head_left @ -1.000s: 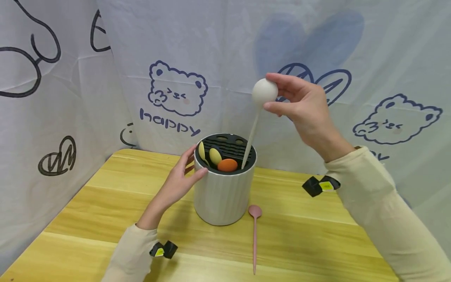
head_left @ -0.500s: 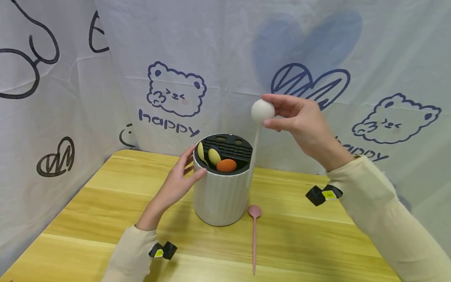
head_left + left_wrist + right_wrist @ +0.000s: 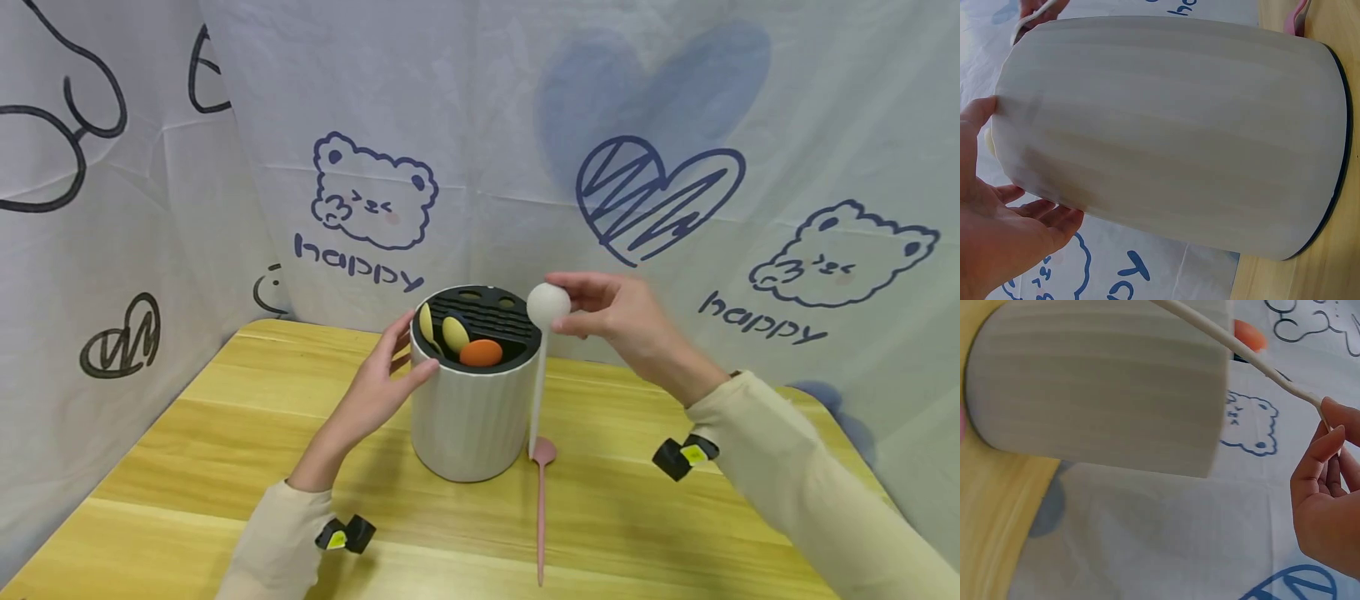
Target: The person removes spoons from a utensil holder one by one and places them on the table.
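A white ribbed utensil holder [image 3: 467,425] with a black slotted top stands on the table. My left hand [image 3: 378,379] holds it by the upper left side, thumb at the front rim and fingers along the side, as the left wrist view also shows. Just right of the rim, my right hand [image 3: 618,321] pinches a white spoon [image 3: 548,306] by its round bowl, with the thin handle [image 3: 1229,340] pointing down beside the holder. The handle's lower end overlaps the bowl of a pink spoon [image 3: 542,508] lying on the table in the head view.
Two pale yellow utensil heads [image 3: 454,335] and an orange one [image 3: 481,353] stick up from the holder's front opening. The wooden table [image 3: 187,467] ends at a printed white cloth [image 3: 480,125] behind and at the left.
My right hand has lifted the white spoon's handle end out of the holder's opening, then lowered the spoon outside the holder's right side. The left hand stays at the holder.
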Available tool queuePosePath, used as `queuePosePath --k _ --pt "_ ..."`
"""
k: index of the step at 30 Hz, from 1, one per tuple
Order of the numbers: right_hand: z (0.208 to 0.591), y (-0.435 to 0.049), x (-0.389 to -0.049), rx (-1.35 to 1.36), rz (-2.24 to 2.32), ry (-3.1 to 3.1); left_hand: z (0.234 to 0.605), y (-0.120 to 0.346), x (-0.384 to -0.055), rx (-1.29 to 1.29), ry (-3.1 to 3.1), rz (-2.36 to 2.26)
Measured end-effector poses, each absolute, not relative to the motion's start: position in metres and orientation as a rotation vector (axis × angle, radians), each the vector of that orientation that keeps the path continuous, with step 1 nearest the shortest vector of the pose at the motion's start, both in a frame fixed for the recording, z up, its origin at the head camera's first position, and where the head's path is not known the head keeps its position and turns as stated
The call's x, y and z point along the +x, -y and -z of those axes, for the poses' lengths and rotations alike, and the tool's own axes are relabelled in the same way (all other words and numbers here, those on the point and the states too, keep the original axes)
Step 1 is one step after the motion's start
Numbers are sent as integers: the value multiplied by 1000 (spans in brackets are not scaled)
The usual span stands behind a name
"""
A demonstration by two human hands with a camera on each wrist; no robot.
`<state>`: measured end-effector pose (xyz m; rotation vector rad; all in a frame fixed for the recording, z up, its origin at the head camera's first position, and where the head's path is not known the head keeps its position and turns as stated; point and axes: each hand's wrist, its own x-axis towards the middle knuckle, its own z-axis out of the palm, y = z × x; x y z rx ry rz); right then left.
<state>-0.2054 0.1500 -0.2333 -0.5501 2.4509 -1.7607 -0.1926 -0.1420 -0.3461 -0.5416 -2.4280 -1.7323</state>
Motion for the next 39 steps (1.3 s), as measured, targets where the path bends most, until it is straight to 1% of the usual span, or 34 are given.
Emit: queuePosePath --k 7,13,19,28,39 --pt "249 -155 -203 -517 1707 -2485 346 142 -191 -542 2424 1739" --pt "257 -166 -200 -482 1751 -2460 347 141 -193 -544 2429 1742" --pt "267 -172 -202 -392 1732 -2450 348 143 -193 -528 2425 1735" --pt "292 -184 -203 -292 1672 -2437 347 143 -191 -529 2432 1734" --pt "321 -191 -204 -246 1635 -2383 346 143 -192 -540 2427 1736"
